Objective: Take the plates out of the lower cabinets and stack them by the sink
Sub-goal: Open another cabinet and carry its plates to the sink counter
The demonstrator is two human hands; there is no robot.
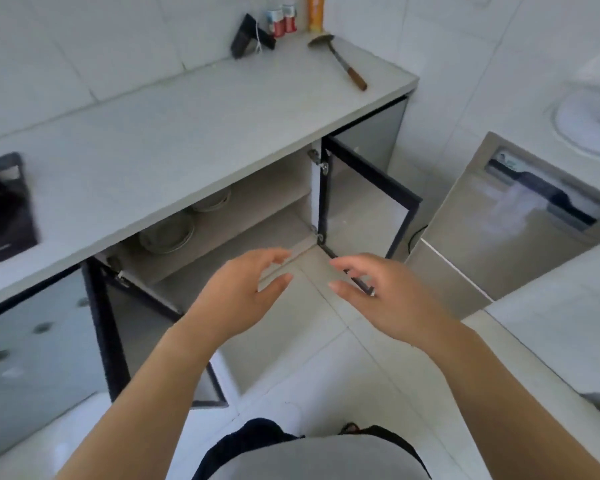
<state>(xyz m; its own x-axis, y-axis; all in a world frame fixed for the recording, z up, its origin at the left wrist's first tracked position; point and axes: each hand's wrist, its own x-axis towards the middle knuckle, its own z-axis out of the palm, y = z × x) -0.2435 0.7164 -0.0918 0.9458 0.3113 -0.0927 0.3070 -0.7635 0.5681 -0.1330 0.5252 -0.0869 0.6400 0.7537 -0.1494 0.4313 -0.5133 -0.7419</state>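
We hold both hands out in front of the open lower cabinet (243, 216), empty and apart from each other. Our left hand (238, 292) is spread with fingers curved and the thumb below, gripping nothing; our right hand (381, 292) mirrors it, fingers loosely curled and open, also holding nothing. Both hover over the tiled floor (312, 368), near the cabinet's front edge.

The plates are still inside, on the cabinet's upper shelf: one stack of plates (168, 235) sits to the left, and a second, smaller stack (213, 199) lies farther back and to the right, partly hidden under the countertop (174, 140). The two stacks are near one another but apart.

Both cabinet doors stand swung open, the left door (142, 327) beside our left forearm and the right door (364, 202) beyond our right hand. On the far end of the countertop lies a ladle (340, 60) with a wooden handle, and at the left edge we see a dark stove (0, 209)
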